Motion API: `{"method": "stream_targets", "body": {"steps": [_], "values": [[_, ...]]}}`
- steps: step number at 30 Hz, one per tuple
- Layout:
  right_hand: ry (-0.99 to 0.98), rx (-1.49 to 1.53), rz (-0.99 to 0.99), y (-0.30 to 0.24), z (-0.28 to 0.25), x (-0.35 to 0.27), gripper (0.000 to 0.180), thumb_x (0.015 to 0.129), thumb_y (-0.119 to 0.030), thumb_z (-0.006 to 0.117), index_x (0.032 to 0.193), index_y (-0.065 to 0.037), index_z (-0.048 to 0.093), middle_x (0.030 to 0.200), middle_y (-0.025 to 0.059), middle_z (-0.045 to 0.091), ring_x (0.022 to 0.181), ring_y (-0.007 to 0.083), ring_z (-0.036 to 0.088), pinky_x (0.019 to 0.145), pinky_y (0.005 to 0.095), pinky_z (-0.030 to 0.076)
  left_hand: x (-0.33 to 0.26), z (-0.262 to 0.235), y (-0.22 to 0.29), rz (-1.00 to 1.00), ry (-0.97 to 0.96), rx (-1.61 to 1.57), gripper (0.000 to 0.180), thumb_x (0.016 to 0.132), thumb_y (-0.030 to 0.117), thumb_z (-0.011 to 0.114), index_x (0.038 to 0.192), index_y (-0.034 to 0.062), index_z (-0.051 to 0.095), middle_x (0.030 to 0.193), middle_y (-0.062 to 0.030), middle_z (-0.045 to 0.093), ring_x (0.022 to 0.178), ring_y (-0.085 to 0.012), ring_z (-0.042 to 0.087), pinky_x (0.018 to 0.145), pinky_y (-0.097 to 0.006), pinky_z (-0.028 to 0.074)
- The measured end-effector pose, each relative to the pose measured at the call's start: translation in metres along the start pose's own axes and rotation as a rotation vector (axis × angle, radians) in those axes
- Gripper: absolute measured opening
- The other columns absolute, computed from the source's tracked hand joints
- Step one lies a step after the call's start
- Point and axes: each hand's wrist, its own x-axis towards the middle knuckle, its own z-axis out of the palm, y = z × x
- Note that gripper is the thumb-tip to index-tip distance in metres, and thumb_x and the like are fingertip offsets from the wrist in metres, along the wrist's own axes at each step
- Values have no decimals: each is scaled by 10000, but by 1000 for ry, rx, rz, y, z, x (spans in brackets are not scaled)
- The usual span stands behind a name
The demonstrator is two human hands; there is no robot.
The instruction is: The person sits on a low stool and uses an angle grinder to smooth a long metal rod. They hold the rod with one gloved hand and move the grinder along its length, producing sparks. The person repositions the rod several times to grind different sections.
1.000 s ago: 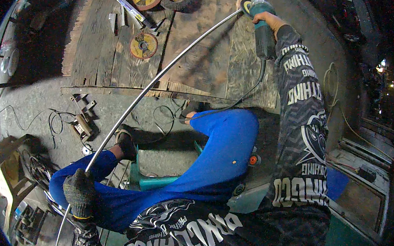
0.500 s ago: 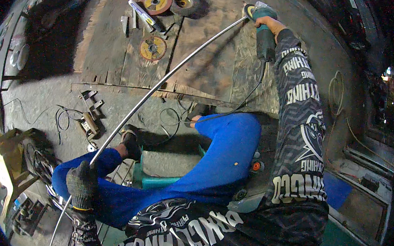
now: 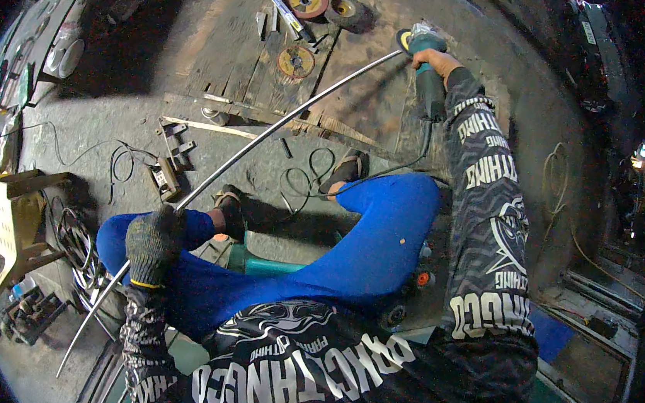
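Steel-coloured rod [image 3: 267, 135] at angle grinder [image 3: 428, 91]
Left hand [image 3: 154, 243] (gloved) clamped on rod, right hand [image 3: 435, 59] clamped on grinder, well apart; disc [image 3: 404, 41] at rod's far end

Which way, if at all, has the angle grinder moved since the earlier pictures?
Yes, apparently leftward: the angle grinder now shows nearer the round grey wheel than before, though the camera has shifted too.

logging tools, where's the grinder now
Head view, upper right of centre: the grinder is in the right hand, beside one end of the metal rod.
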Motion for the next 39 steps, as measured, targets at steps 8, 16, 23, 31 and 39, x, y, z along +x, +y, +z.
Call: {"method": "stream_targets", "body": {"steps": [8, 16, 23, 31, 39], "values": [[-74, -115, 80, -19, 53, -30, 223, 872, -158, 571, 1038, -148, 718, 1122, 42, 681, 1088, 178, 604, 959, 325, 454, -27, -10, 5, 13, 58, -109, 336, 915, 402, 590, 875, 84, 690, 733, -186, 671, 699, -383, 670, 622, -495, 511], [31, 155, 320, -52, 113, -40, 305, 658, -340, 773, 853, -105, 773, 978, 41, 719, 933, 191, 649, 818, 352, 503, -5, -4, 12, -10, -62, -122, 280, 884, 369, 605, 948, 116, 707, 812, -201, 694, 764, -391, 682, 657, -509, 520], [57, 155, 304, -85, 153, -71, 432, 628, -378, 793, 888, -35, 757, 1000, 87, 705, 867, 225, 654, 761, 354, 508, -12, -1, 9, 53, 16, -138, 438, 957, 449, 501, 879, 62, 692, 771, -222, 677, 736, -408, 673, 671, -524, 530], [-52, -12, 220, -111, 190, -89, 414, 667, -431, 749, 957, -135, 761, 1061, 144, 714, 967, 267, 670, 837, 366, 503, -18, -11, 9, 23, -2, -171, 403, 912, 443, 550, 881, 67, 695, 835, -228, 683, 806, -412, 675, 728, -527, 526], [-87, 115, 80, -145, 225, -110, 265, 593, -238, 813, 735, -25, 745, 795, 64, 711, 688, 189, 645, 639, 345, 514, -15, -12, 13, 3, 33, -205, 353, 905, 389, 550, 891, 65, 688, 828, -223, 683, 807, -407, 673, 730, -530, 524]]}}
